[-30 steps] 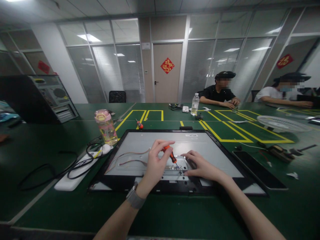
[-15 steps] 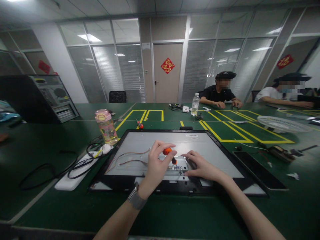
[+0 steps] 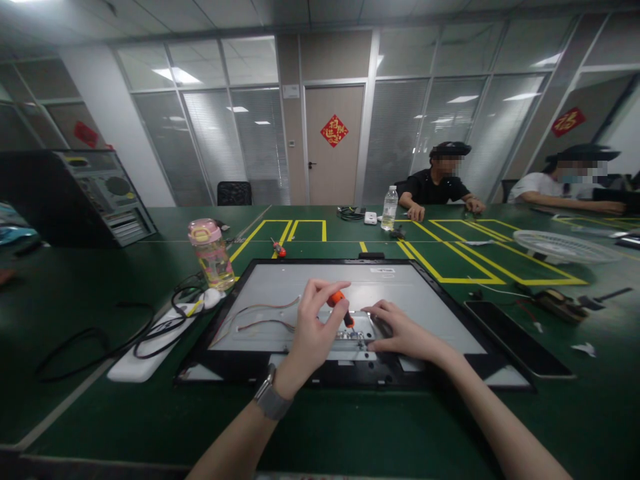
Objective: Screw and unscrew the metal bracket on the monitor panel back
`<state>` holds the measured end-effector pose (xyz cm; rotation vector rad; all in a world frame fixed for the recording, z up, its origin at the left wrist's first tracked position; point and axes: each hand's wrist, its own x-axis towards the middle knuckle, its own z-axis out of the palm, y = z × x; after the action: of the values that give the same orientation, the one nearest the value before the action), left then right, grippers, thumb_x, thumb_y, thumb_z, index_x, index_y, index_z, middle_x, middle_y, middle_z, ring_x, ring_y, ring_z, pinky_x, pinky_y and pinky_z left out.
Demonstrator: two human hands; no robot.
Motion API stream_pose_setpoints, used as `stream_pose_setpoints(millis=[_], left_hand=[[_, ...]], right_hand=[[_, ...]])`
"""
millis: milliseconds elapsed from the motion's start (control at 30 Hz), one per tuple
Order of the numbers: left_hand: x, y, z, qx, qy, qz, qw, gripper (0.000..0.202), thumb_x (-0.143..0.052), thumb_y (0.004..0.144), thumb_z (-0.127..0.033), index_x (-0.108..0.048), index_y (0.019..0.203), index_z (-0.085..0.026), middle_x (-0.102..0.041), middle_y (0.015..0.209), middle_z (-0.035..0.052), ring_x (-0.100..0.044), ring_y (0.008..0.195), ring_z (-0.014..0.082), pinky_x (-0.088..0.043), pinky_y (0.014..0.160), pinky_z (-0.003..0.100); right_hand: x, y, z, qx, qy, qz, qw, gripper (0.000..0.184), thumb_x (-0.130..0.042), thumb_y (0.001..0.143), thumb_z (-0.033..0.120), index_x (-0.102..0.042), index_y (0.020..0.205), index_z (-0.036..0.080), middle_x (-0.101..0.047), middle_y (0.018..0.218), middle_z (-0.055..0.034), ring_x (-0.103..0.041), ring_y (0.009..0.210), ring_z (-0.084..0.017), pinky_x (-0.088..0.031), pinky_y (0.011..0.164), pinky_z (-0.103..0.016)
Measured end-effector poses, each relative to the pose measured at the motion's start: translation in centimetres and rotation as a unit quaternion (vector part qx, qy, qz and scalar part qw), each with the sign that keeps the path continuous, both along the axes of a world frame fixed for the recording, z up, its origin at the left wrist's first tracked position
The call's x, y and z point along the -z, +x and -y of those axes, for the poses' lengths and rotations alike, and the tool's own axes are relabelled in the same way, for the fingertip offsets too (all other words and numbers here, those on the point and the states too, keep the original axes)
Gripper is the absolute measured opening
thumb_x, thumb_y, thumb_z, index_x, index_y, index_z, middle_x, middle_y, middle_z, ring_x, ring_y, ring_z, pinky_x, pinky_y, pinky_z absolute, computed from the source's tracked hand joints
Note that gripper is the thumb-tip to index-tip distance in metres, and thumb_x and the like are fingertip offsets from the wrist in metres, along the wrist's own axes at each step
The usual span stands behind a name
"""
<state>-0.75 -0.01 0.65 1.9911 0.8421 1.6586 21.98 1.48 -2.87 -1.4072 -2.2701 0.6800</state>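
An orange-and-black screwdriver [image 3: 339, 298] is in my left hand [image 3: 316, 327], its handle between thumb and fingers. It leans with its tip down on a small shiny metal bracket [image 3: 345, 336]. That bracket lies on the grey back of a flat display panel [image 3: 430, 313] with a black frame. My right hand [image 3: 400, 331] is at the bracket's right end, the index finger on its upper edge and the thumb lower down, steadying it. Thin wires [image 3: 265, 325] run across the panel left of my left hand.
Left of the panel are a power strip [image 3: 145, 357] with black cables and a pink-lidded bottle [image 3: 210, 253]. A phone-like black slab [image 3: 517, 340] lies to the right. Behind the panel are a small red screwdriver [image 3: 280, 250] and a water bottle [image 3: 389, 210]. Two people sit across the table.
The screwdriver's handle has turned slightly in my left hand, and the fingers have shifted a little. My right hand stays in place. Across the table, a person's hand has moved left.
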Motion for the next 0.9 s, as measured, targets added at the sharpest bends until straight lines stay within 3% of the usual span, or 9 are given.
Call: stream_pose_setpoints(millis=[133,300,367,567,700,800,900], left_hand=[[0.01,-0.15,0.09,0.032,-0.016,-0.002,0.999,0.035,-0.041,0.099,-0.022,-0.061,0.128,-0.024,-0.057,0.108,0.0062,-0.056,0.099,0.0176,-0.045,0.089,0.032],[0.01,0.02,-0.09,0.016,-0.003,-0.006,1.0,0.025,-0.057,0.093,-0.025,-0.068,0.115,-0.024,-0.054,0.089,0.0022,-0.055,0.083,0.0157,-0.046,0.081,0.03],[0.02,0.03,-0.03,0.01,-0.002,-0.004,1.0,0.026,-0.057,0.093,-0.026,-0.068,0.116,-0.025,-0.053,0.089,0.0025,-0.055,0.084,0.0161,-0.047,0.081,0.031],[-0.05,-0.14,0.25,0.048,-0.015,0.014,0.999,0.035,-0.041,0.099,-0.024,-0.062,0.127,-0.022,-0.061,0.121,0.0094,-0.06,0.105,0.0198,-0.048,0.092,0.035],[-0.1,0.07,0.01,0.031,0.006,0.021,0.999,0.027,-0.051,0.095,-0.023,-0.067,0.117,-0.021,-0.069,0.104,0.0077,-0.064,0.094,0.0184,-0.05,0.086,0.033],[-0.14,0.15,-0.11,-0.012,0.033,0.019,0.999,0.016,-0.063,0.088,-0.023,-0.073,0.101,-0.022,-0.063,0.085,0.0027,-0.06,0.08,0.0157,-0.049,0.076,0.029],[-0.24,0.0,0.07,-0.011,0.032,0.011,0.999,0.02,-0.058,0.091,-0.022,-0.072,0.104,-0.022,-0.061,0.088,0.0031,-0.059,0.082,0.0158,-0.049,0.077,0.029]], right_hand=[[0.34,0.13,-0.22,-0.004,0.008,-0.001,1.0,0.067,-0.079,0.072,0.037,-0.055,0.133,0.02,-0.053,0.119,-0.0103,-0.051,0.112,-0.029,-0.042,0.1,-0.042],[0.58,0.24,-0.28,-0.002,0.005,-0.006,1.0,0.069,-0.079,0.072,0.04,-0.055,0.133,0.019,-0.052,0.12,-0.0108,-0.051,0.113,-0.03,-0.042,0.1,-0.042],[0.56,0.25,-0.23,-0.001,0.003,-0.005,1.0,0.069,-0.079,0.072,0.04,-0.055,0.133,0.02,-0.052,0.12,-0.0107,-0.051,0.113,-0.03,-0.042,0.1,-0.042],[0.4,0.23,-0.14,-0.004,0.005,-0.004,1.0,0.069,-0.08,0.071,0.038,-0.055,0.133,0.019,-0.052,0.121,-0.0109,-0.05,0.114,-0.03,-0.041,0.102,-0.042],[0.33,0.16,-0.17,0.001,0.001,-0.007,1.0,0.068,-0.08,0.071,0.039,-0.055,0.132,0.021,-0.052,0.12,-0.0097,-0.05,0.114,-0.03,-0.041,0.102,-0.042],[0.36,0.15,-0.17,0.001,0.002,-0.007,1.0,0.069,-0.08,0.071,0.039,-0.055,0.132,0.019,-0.052,0.12,-0.0103,-0.051,0.113,-0.03,-0.042,0.1,-0.041],[0.41,0.17,-0.17,0.001,0.002,-0.006,1.0,0.069,-0.08,0.071,0.04,-0.055,0.132,0.02,-0.052,0.12,-0.0104,-0.051,0.113,-0.03,-0.042,0.1,-0.041]])
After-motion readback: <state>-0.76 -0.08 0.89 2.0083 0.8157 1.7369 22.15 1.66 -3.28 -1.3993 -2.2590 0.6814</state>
